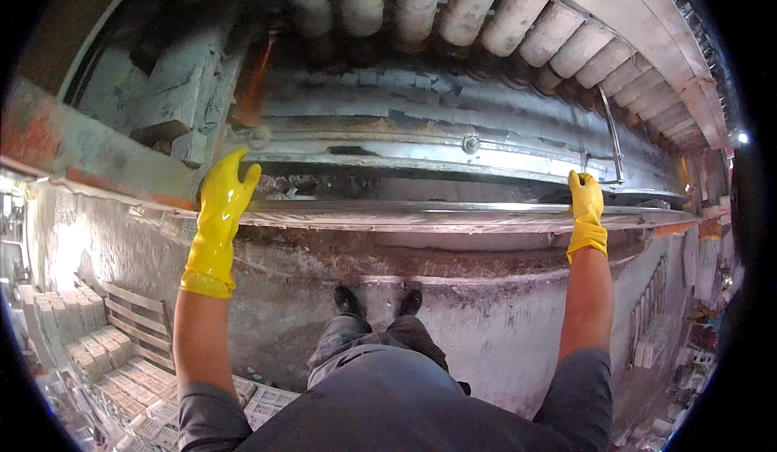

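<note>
So, nearest thing is the gray shirt [396, 403] at the bottom of the frame, just one person here, two arms, two yellow gloves. Left hand [222, 191], left of center, is open, thumb spread off the fingers, near the left end of the shiny rail [405, 207]; can't tell if it's pressing on anything. Right hand [586, 197], right of center, is curled closed over the rail's right end, but whatever might be inside the fist is hidden. I count one rail, running across the middle of the frame, and just above it one bright strip [518, 159] with one obvious bolt [470, 144] on it. Progress-wise, my guess is the person's in position and mid-job: both rail and strip lie lengthwise in the machine, nothing's lifted clear, so I'd say whatever handling they need is left to do, but one frame can't prove it. One thin bent rod [613, 140] stands at right. Further off: two dark shoes [348, 300] low center, at least eight rollers [362, 3] along the top, one slatted pallet [137, 322] lower left, plus stacked pale blocks [104, 347], too many and too blurry to count.
</note>
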`<state>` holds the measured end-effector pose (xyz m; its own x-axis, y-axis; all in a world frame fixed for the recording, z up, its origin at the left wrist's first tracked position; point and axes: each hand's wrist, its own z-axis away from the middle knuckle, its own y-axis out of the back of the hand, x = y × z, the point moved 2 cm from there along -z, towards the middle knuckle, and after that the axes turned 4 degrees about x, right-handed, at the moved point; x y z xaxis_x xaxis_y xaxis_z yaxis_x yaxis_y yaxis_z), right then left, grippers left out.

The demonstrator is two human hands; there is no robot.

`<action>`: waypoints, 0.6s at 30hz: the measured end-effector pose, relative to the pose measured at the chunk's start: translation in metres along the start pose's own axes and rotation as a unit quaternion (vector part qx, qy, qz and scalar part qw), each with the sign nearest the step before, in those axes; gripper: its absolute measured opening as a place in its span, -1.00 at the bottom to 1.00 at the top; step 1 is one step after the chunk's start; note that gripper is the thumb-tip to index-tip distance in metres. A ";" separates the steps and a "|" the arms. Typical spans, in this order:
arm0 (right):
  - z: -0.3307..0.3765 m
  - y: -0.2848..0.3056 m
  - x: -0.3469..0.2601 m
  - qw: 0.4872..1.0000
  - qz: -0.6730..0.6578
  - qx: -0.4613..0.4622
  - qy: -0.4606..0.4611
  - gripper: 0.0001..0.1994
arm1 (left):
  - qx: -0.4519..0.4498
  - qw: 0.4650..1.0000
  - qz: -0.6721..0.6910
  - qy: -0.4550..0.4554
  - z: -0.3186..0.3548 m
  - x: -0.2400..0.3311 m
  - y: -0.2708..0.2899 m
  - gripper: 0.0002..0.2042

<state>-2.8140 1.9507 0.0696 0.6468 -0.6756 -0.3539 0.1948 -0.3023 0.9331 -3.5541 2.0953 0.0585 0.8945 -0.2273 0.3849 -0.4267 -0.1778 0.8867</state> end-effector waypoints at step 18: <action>-0.009 0.005 -0.036 0.992 0.097 -0.066 -0.035 -0.53 | 0.042 0.989 0.047 0.133 -0.031 -0.041 -0.007 -0.55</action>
<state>-2.8300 1.9795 0.0878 0.6297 -0.7589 -0.1658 0.1687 -0.0748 0.9828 -3.5834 2.1356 0.0445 0.8491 0.0119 0.5281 -0.5089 -0.2495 0.8239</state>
